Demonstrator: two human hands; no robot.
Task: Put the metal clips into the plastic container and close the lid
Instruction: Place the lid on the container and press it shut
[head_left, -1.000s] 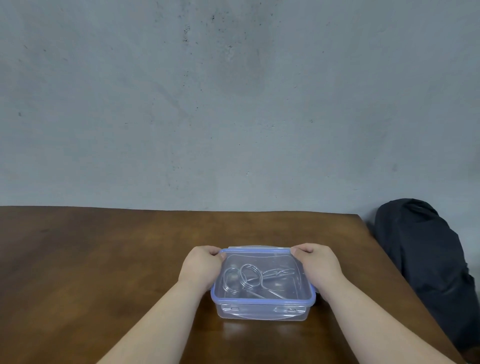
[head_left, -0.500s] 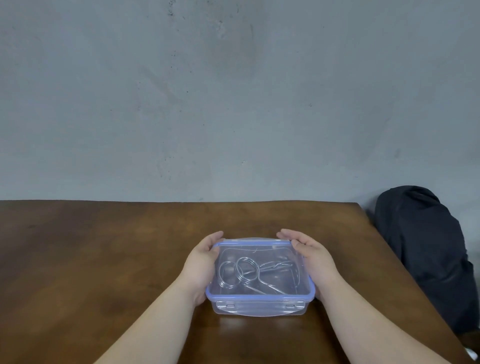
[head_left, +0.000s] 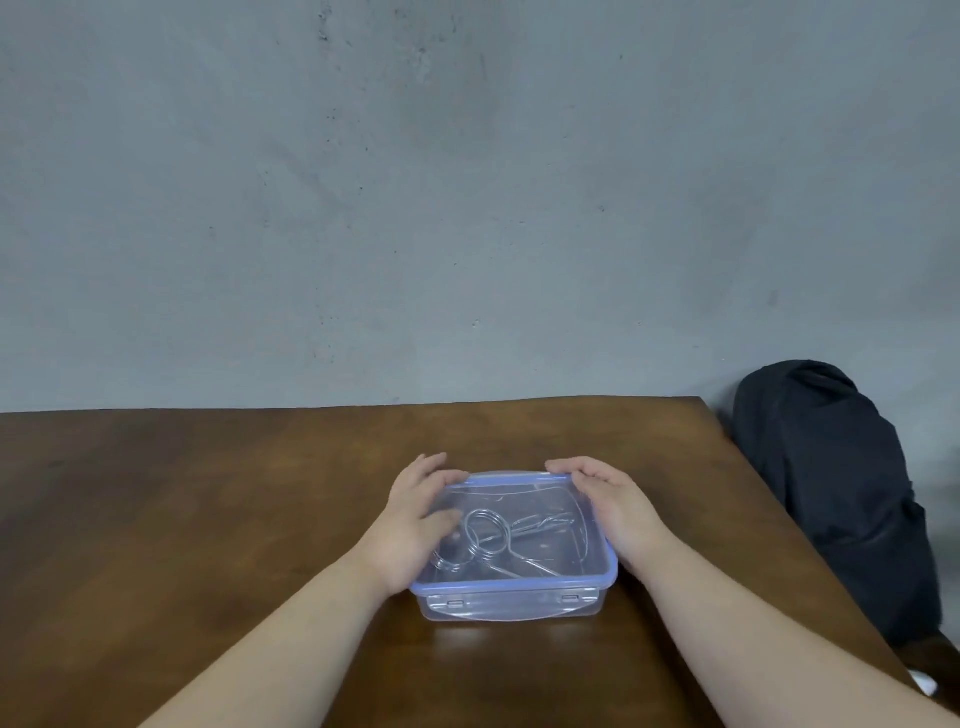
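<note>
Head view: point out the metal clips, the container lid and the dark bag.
metal clips (head_left: 485, 535), head view, on the wire ring seen through the lid.
container lid (head_left: 540, 581), head view, on its blue front rim.
dark bag (head_left: 831, 493), head view, mid fabric.

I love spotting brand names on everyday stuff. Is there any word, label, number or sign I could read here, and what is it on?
None: no readable text shows anywhere in this view.
The plastic container and its blue-rimmed lid are clear and show no print or label.
The metal clips inside are bare wire.
The wooden table, the grey wall and the dark bag carry no writing.
</note>
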